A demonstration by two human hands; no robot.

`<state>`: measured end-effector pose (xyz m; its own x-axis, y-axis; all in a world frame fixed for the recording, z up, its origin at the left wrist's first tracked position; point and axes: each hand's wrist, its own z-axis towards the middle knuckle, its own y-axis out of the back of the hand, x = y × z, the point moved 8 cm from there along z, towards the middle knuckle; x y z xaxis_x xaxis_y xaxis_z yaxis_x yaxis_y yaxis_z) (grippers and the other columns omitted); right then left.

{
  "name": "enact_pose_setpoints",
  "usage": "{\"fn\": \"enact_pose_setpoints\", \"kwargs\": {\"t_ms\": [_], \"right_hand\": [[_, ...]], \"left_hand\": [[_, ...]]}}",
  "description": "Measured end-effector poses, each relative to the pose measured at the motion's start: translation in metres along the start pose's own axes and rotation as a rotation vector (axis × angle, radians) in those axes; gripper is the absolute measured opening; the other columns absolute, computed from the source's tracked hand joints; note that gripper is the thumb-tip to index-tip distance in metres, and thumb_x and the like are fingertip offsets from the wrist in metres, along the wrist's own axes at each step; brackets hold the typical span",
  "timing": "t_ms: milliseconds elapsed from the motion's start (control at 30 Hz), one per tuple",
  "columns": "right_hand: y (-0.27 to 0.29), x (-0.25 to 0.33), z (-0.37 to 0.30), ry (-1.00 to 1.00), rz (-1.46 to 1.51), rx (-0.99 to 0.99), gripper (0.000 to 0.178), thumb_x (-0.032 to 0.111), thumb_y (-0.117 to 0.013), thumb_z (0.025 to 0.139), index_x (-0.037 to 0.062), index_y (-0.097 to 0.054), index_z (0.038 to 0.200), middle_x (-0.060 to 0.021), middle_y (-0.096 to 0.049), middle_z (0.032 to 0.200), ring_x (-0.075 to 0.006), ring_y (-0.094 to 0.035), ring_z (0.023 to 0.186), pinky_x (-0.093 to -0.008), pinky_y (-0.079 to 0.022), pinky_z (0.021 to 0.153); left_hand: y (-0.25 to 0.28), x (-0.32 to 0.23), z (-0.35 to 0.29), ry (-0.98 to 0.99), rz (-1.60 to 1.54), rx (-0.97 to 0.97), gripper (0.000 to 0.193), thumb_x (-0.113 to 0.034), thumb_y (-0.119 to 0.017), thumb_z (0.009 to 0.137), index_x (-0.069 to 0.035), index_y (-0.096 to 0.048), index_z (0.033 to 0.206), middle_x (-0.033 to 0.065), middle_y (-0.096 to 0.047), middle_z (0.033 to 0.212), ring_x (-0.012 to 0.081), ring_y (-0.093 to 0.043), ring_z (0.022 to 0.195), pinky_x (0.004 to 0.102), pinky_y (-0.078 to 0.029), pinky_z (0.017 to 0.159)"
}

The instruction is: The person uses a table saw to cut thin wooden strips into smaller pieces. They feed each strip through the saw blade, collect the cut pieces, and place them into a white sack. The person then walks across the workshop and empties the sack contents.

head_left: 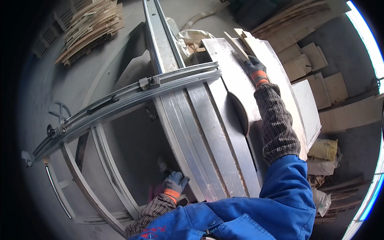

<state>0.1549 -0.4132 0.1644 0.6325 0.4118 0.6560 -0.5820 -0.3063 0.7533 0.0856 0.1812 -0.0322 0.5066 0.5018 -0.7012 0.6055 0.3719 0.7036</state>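
My right hand (pixel 255 69), in a dark glove with an orange cuff, reaches to the far part of a metal table saw (pixel 236 148). Its fingers close on the near end of narrow wood strips (pixel 249 43) lying there. The saw's curved dark blade slot or guard (pixel 239 110) sits nearer to me, left of my right forearm. My left hand (pixel 175 183), gloved in grey with an orange cuff, is low beside the near left edge of the sliding table (pixel 182 154). Its fingers are curled against that edge; their undersides are hidden.
A metal crosscut fence (pixel 140 94) spans the sliding table and runs left over an open frame (pixel 106 160). Stacked wood strips (pixel 90 32) lie on the floor at far left. Boards (pixel 316 90) and a yellow sack (pixel 323 149) lie along the right.
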Motion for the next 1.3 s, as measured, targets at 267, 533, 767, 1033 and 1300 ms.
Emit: {"fn": "enact_pose_setpoints", "kwargs": {"t_ms": [267, 533, 767, 1033, 1300], "right_hand": [[0.121, -0.083, -0.265, -0.112, 0.626, -0.056, 0.045, 0.018, -0.072, 0.094, 0.0053, -0.062, 0.135, -0.0013, -0.070, 0.092, -0.0062, -0.059, 0.069, -0.0209, -0.046, 0.052], [0.147, -0.217, -0.649, -0.706, 0.671, -0.137, 0.033, 0.025, -0.071, 0.092, 0.0049, -0.069, 0.118, -0.0022, -0.068, 0.075, -0.0090, -0.059, 0.053, -0.0218, -0.042, 0.047], [0.142, -0.267, -0.820, -0.854, 0.933, -0.143, 0.032, 0.021, -0.072, 0.091, 0.0041, -0.069, 0.118, -0.0020, -0.066, 0.076, -0.0089, -0.057, 0.059, -0.0248, -0.044, 0.050], [0.181, -0.326, -0.910, -0.864, 0.405, 0.037, 0.038, 0.027, -0.075, 0.090, 0.0011, -0.071, 0.118, -0.0100, -0.074, 0.105, -0.0176, -0.067, 0.096, -0.0306, -0.052, 0.089], [0.225, -0.390, -0.927, -0.860, 0.072, 0.053, 0.045, 0.042, -0.071, 0.087, 0.0099, -0.072, 0.120, -0.0132, -0.071, 0.122, -0.0305, -0.066, 0.114, -0.0390, -0.050, 0.099]], "left_hand": [[0.012, -0.017, 0.000, -0.068, 0.081, -0.033, 0.039, -0.046, -0.067, 0.090, -0.009, -0.061, 0.079, 0.0157, -0.063, 0.081, 0.0397, -0.061, 0.079, 0.0524, -0.049, 0.072], [0.005, -0.024, 0.003, -0.243, 0.235, -0.030, 0.037, -0.043, -0.060, 0.095, -0.009, -0.071, 0.087, 0.0206, -0.063, 0.084, 0.0423, -0.063, 0.080, 0.0524, -0.052, 0.070], [-0.033, 0.044, 0.028, -0.164, 0.714, 0.106, 0.046, -0.046, -0.050, 0.099, -0.006, -0.073, 0.094, 0.0216, -0.061, 0.104, 0.0414, -0.060, 0.097, 0.0519, -0.051, 0.083], [-0.039, 0.031, 0.040, -0.048, 0.710, 0.073, 0.048, -0.046, -0.052, 0.099, -0.005, -0.075, 0.105, 0.0266, -0.060, 0.122, 0.0442, -0.062, 0.106, 0.0514, -0.052, 0.091], [-0.025, 0.001, 0.021, 0.009, 0.702, 0.130, 0.048, -0.044, -0.046, 0.101, -0.005, -0.074, 0.106, 0.0291, -0.061, 0.119, 0.0458, -0.060, 0.111, 0.0497, -0.050, 0.096]]}}
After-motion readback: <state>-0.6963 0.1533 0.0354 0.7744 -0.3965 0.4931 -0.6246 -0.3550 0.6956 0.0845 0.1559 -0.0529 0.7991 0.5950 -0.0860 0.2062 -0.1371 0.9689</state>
